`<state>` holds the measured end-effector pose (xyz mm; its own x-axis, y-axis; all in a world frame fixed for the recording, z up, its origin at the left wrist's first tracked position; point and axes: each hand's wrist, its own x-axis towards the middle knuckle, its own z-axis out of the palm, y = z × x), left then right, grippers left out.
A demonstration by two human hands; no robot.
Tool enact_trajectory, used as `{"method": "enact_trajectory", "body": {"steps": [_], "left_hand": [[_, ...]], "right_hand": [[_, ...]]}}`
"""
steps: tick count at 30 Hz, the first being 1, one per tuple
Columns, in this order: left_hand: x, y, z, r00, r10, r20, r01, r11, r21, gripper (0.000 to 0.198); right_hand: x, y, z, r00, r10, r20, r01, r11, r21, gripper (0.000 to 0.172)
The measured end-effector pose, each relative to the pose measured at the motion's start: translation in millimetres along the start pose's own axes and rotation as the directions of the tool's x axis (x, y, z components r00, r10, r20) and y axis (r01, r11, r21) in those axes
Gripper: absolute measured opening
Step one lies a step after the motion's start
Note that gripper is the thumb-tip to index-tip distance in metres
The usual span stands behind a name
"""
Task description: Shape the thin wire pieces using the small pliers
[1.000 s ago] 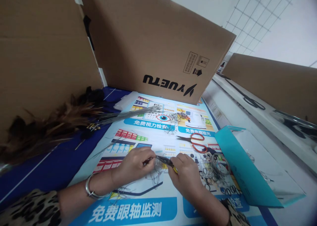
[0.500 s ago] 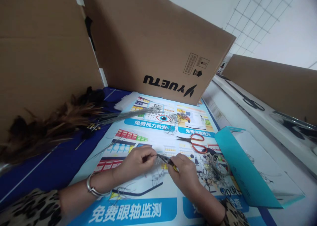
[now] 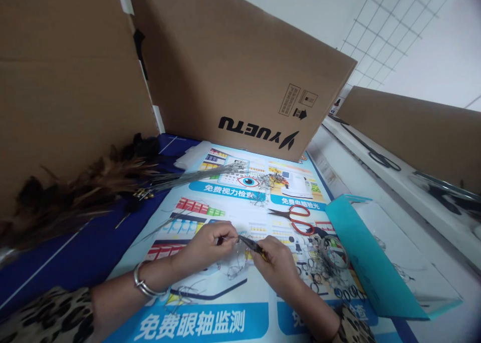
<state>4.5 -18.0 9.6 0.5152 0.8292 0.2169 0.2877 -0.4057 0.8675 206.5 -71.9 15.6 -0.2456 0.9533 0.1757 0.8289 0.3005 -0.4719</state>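
Observation:
My right hand [image 3: 277, 266] is closed round a pair of pliers [image 3: 251, 244] with dark jaws and a bit of yellow on the handles. The jaws point left and meet the fingertips of my left hand [image 3: 215, 243]. Thumb and forefinger of that hand are pinched together on thin wire [image 3: 237, 240], which is mostly hidden. Thin loops of wire [image 3: 236, 268] lie or hang just below the jaws. Scissors [image 3: 296, 218] with red handles rest beyond my right hand. To its right are several small dark rings [image 3: 315, 278] and a coil of wire [image 3: 334, 252].
A bundle of straight wires [image 3: 199, 175] lies at the back, by brown feathers [image 3: 75, 193] on the left. An open teal box [image 3: 372, 258] stands at right. Large cardboard [image 3: 240, 72] walls the far side. Small wire pieces [image 3: 272, 181] lie on the printed sheet.
My right hand and the pliers have shifted slightly, and the jaws remain at my left fingertips. My left hand has barely moved. The view has tilted a little.

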Motion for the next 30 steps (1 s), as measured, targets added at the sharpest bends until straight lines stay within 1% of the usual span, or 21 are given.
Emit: {"method": "enact_trajectory", "body": {"steps": [5,8,11,17,21,30], "left_hand": [[-2,2,0.8,0.996,0.076,-0.043,-0.071,0.991,0.113,0.015],[-4,3,2.0,0.986,0.145,-0.076,-0.130,0.976,0.178,0.016],[-7,1,3.6,0.976,0.197,-0.097,-0.170,0.956,0.237,0.015],[-8,-4,6.4,0.967,0.229,-0.110,-0.181,0.926,0.332,0.014],[-8,-5,6.7,0.958,0.266,-0.107,-0.209,0.903,0.375,0.013],[-8,-6,6.5,0.947,0.310,-0.078,-0.255,0.879,0.403,0.013]], "right_hand": [[0,-1,-1,1.000,0.001,0.002,-0.001,1.000,-0.017,0.008],[0,-2,-3,1.000,-0.022,-0.018,0.021,0.998,-0.065,0.002],[-2,-3,-5,0.998,-0.051,-0.042,0.045,0.990,-0.135,0.004],[-6,-9,-9,0.996,-0.071,-0.055,0.057,0.972,-0.230,0.007],[-5,-13,-10,0.997,-0.063,-0.033,0.052,0.960,-0.275,0.007],[-5,-12,-14,0.997,-0.075,-0.003,0.070,0.933,-0.354,0.007]]}}
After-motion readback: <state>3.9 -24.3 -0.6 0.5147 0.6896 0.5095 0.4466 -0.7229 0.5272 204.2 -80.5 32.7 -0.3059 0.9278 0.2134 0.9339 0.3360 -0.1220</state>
